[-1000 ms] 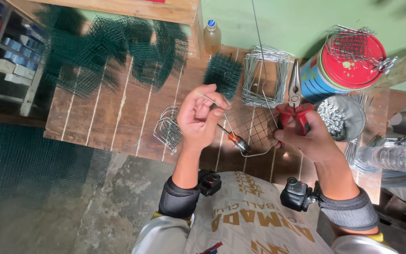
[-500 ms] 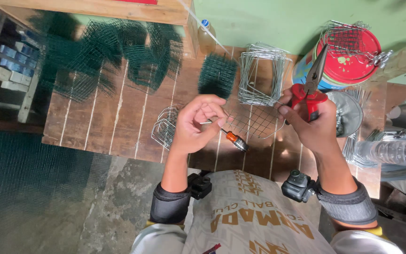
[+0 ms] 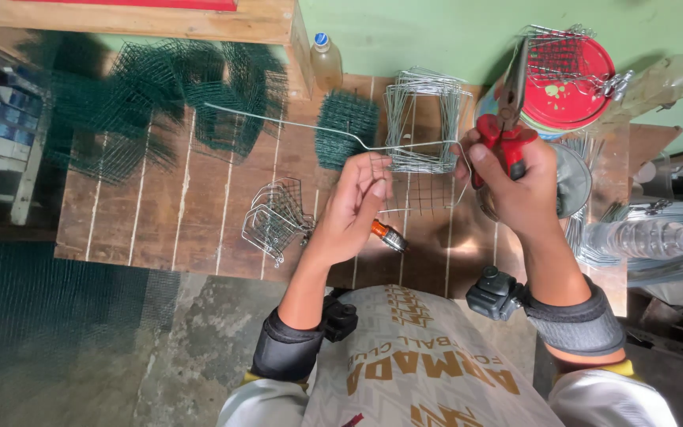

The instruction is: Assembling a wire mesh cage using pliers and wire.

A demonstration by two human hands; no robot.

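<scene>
My left hand point(image 3: 355, 207) pinches a small square panel of wire mesh point(image 3: 414, 190) above the wooden board. A long bent wire point(image 3: 294, 123) runs from the mesh up and to the left. My right hand point(image 3: 515, 186) grips red-handled pliers point(image 3: 507, 119), jaws pointing up, and also touches the right edge of the mesh. An orange-handled tool point(image 3: 387, 235) lies on the board under my left hand. A printed sack point(image 3: 420, 364) covers my lap.
Finished small wire baskets point(image 3: 274, 217) lie left of my hand. A stack of bent wire frames point(image 3: 424, 115) stands behind the mesh. Green mesh pieces point(image 3: 167, 103), a red can point(image 3: 571, 79) with wire, plastic bottles point(image 3: 650, 237) and a wire coil surround the wooden board point(image 3: 183, 213).
Both hands rose from the board with the mesh panel. The pliers swung upright and moved right. The long wire now sticks out to the upper left.
</scene>
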